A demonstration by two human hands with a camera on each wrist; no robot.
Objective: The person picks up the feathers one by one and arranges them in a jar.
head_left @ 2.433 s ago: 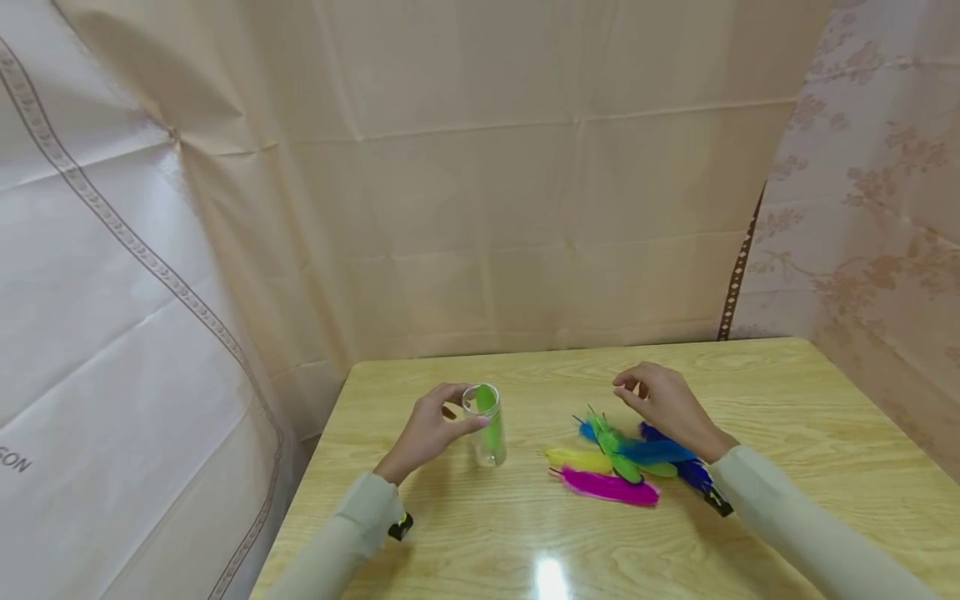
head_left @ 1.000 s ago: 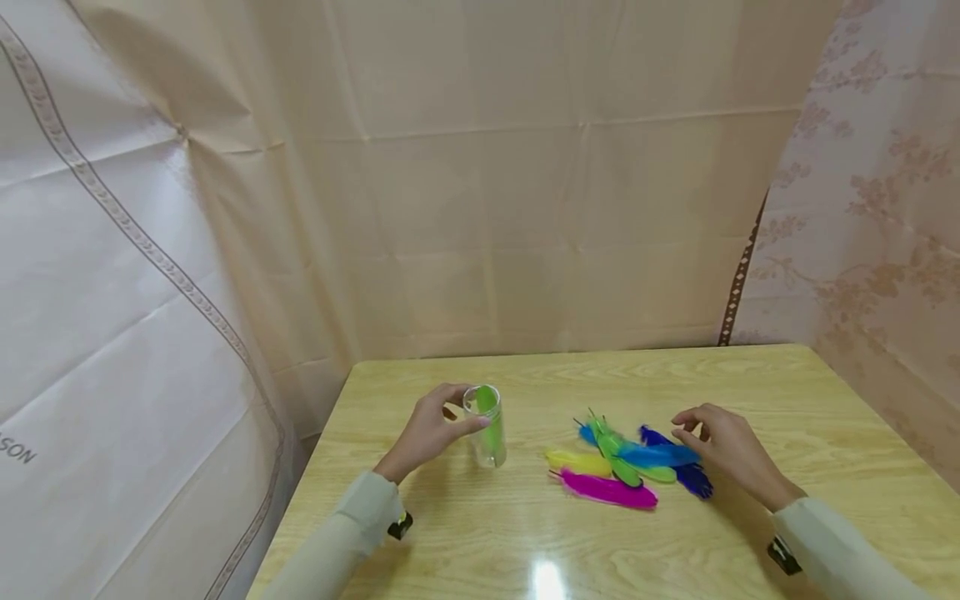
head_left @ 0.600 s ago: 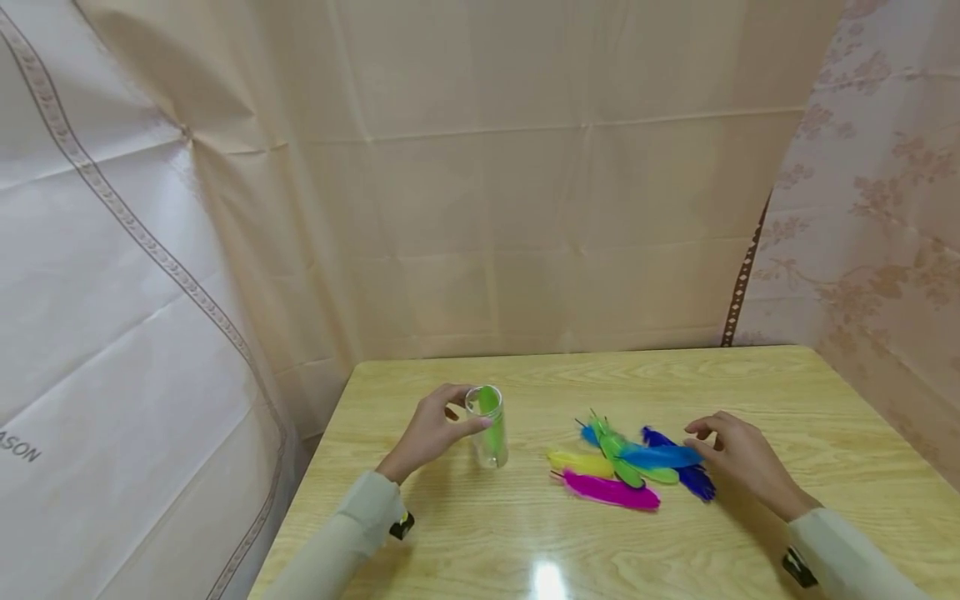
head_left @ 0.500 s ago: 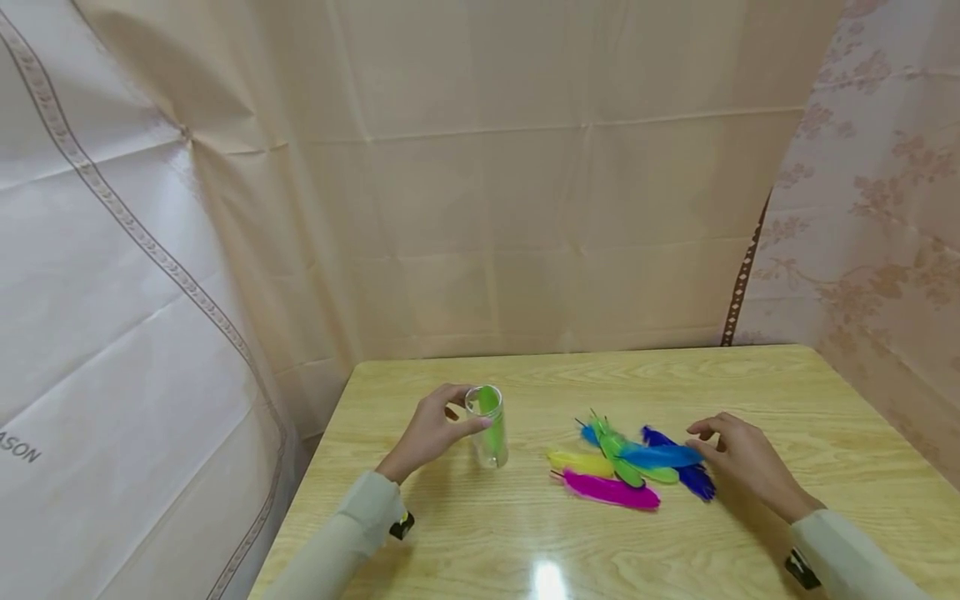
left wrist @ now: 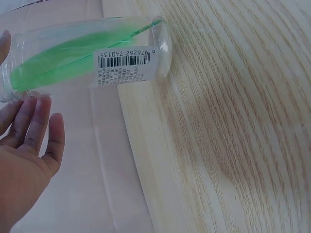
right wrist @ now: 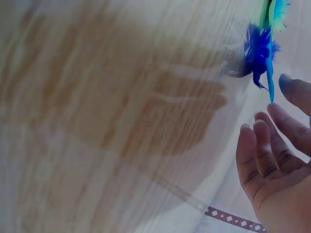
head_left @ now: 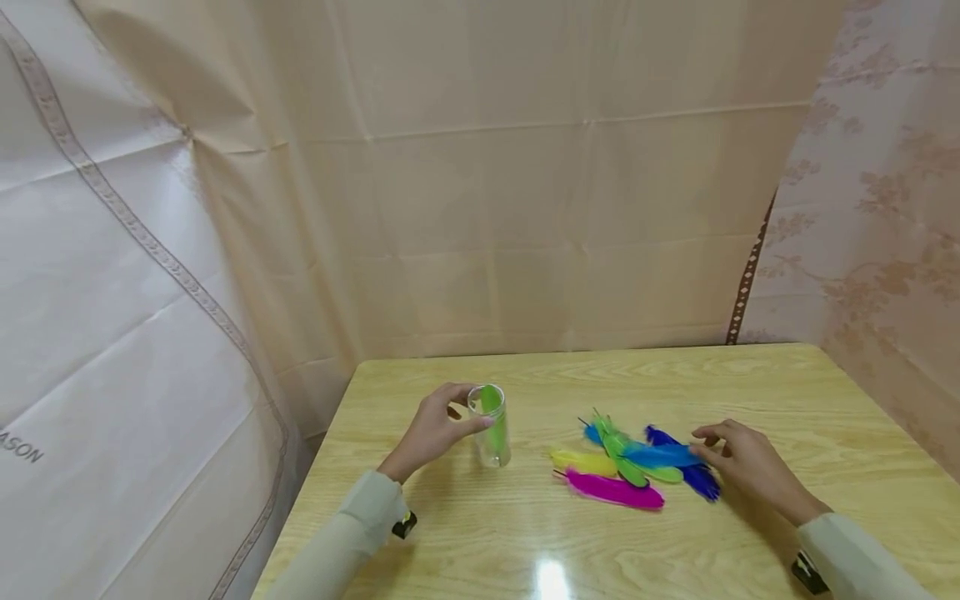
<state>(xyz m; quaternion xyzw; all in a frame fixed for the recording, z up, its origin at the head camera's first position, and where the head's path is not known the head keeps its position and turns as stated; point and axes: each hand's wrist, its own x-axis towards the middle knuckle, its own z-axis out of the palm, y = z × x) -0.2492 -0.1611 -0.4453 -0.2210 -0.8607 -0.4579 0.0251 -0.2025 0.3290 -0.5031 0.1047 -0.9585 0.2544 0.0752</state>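
My left hand (head_left: pixel 438 425) grips a clear plastic jar (left wrist: pixel 82 34) near its mouth, thumb on one side and fingers on the other. Inside leans a green feather (left wrist: pixel 53 60), and a barcode label (left wrist: pixel 126 65) is stuck to the wall. At the right of a feather pile, my right hand (head_left: pixel 750 467) has its fingertips right at the end of a light blue feather (head_left: pixel 660 455); thumb and forefinger stand apart there in the right wrist view. Under that feather lie a dark blue feather (head_left: pixel 697 482) and green feathers (head_left: pixel 615 442). A yellow feather (head_left: pixel 583 462) and a magenta feather (head_left: pixel 615 490) lie in front.
The wood-grain table (head_left: pixel 465 542) carries the feathers and the jar. Beige cloth (head_left: pixel 465 208) hangs behind its far edge, with a white cloth at left and a flowered one at right. Small black cameras (head_left: pixel 405 525) sit at both wrists.
My right hand has moved from above the back of the pile, rightward and nearer, to the light blue feather's end. The left hand stays on the jar; the feathers lie as before.
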